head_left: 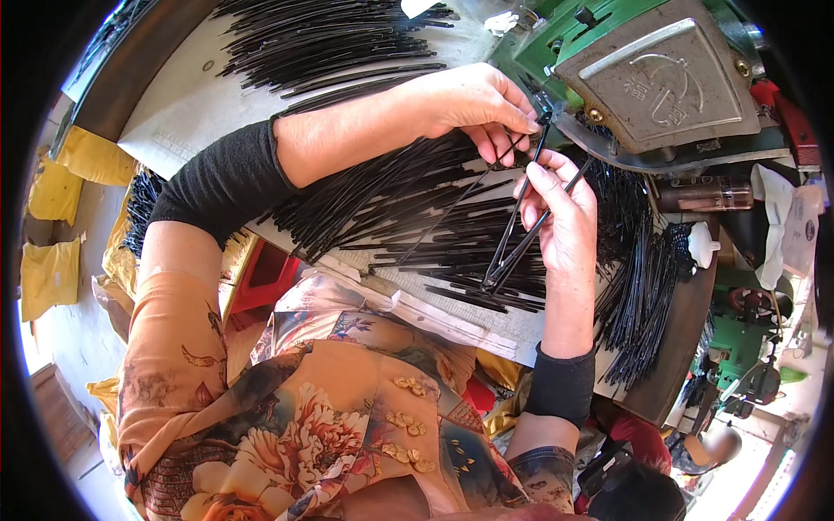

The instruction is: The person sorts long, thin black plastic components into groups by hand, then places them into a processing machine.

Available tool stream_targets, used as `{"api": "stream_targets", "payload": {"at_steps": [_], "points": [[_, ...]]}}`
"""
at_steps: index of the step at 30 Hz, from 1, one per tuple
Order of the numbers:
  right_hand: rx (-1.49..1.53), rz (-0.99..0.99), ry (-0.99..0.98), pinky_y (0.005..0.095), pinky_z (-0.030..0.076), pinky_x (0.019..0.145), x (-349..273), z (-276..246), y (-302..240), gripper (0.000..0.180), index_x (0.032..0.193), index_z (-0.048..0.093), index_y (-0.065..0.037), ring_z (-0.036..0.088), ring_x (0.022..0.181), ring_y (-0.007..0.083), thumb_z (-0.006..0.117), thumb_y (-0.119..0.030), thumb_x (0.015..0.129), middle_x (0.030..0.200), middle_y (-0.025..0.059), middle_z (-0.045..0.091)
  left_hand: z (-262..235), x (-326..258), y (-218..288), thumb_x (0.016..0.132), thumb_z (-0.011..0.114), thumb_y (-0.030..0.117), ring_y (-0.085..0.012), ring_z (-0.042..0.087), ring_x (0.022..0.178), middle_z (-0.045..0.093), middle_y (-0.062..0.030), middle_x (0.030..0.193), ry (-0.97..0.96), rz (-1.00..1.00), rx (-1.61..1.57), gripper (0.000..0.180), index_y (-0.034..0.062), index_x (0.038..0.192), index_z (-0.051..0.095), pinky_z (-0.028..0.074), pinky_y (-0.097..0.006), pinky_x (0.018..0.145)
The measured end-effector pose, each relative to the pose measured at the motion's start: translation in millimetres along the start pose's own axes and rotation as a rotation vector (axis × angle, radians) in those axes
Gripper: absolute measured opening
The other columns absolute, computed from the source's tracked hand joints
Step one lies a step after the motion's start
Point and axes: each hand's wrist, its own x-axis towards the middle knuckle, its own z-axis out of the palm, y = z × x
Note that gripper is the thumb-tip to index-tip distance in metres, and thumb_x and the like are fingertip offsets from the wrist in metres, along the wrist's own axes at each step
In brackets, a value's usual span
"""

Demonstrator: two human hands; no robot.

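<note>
Pale tabletop (187, 113), heaped black rods (347, 200), green machine (643, 78)

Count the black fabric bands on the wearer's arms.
2. The left band is around the left arm, at the elbow; the right band is around the right arm, also about the elbow. I see no sign of others hidden.

Bench (178, 108): pale top, dark brown edging at left and right ends. Beyond its left edge, pale floor (76, 317), brown panel (62, 408). Past its near right corner, strong white light (745, 482)
</note>
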Motion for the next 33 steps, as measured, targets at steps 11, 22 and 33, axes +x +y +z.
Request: {"api": "stream_targets", "payload": {"at_steps": [11,22,33], "points": [[0.036,0.022,-0.033,0.0172,0.038,0.042,2.0,2.3,-1.2,0.019,0.098,0.053,0.001,0.05,0.046,0.0077,0.059,-0.012,0.084,0.07,0.0078,0.06,2.8,0.8,-1.8,0.083,0.062,0.022,-0.0112,0.06,0.056,0.061,-0.0038,0.072,0.008,0.013,-0.026,0.021,0.0014,0.088,0.062,0.049,-0.02,0.048],[0.06,0.018,-0.032,0.0164,0.037,0.042,2.4,1.2,0.7,0.019,0.098,0.055,0.001,0.05,0.047,0.0074,0.059,-0.011,0.084,0.07,0.0082,0.06,2.9,-0.2,-1.8,0.084,0.061,0.022,-0.0121,0.06,0.056,0.061,-0.0053,0.073,0.019,0.021,0.001,0.024,-0.0008,0.091,0.062,0.049,-0.021,0.048],[0.021,0.012,-0.074,0.0164,0.038,0.043,7.5,-3.9,-3.5,0.022,0.1,0.056,0.003,0.053,0.053,0.0077,0.059,-0.012,0.084,0.071,0.0083,0.06,1.8,1.3,-3.2,0.083,0.062,0.026,-0.0134,0.061,0.053,0.061,-0.0071,0.068,0.023,0.005,0.037,0.027,-0.0013,0.088,0.063,0.049,-0.022,0.046]]}}
